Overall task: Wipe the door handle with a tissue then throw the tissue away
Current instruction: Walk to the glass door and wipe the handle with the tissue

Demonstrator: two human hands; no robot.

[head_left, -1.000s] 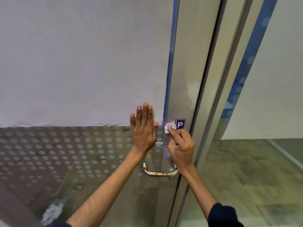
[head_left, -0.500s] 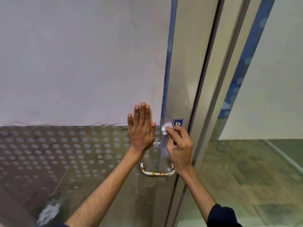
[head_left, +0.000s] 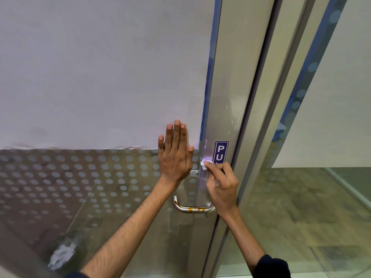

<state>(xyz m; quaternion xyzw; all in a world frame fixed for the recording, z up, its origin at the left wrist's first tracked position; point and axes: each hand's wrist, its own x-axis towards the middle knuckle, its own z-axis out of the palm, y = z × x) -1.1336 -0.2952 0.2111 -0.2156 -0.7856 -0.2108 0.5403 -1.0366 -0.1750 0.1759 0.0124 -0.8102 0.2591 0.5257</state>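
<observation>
Since 1 s ago your right hand (head_left: 221,185) w/ the tissue (head_left: 205,164) has slid down the door handle (head_left: 193,207), uncovering more of the sign (head_left: 220,152) (reads "PU" now). Fingers pinched on the tissue, pressed to the bar; left hand (head_left: 175,155) flat, fingers together, on the glass (head_left: 100,177). Rusty lower bend looks unwiped yet, so binning comes later.
</observation>
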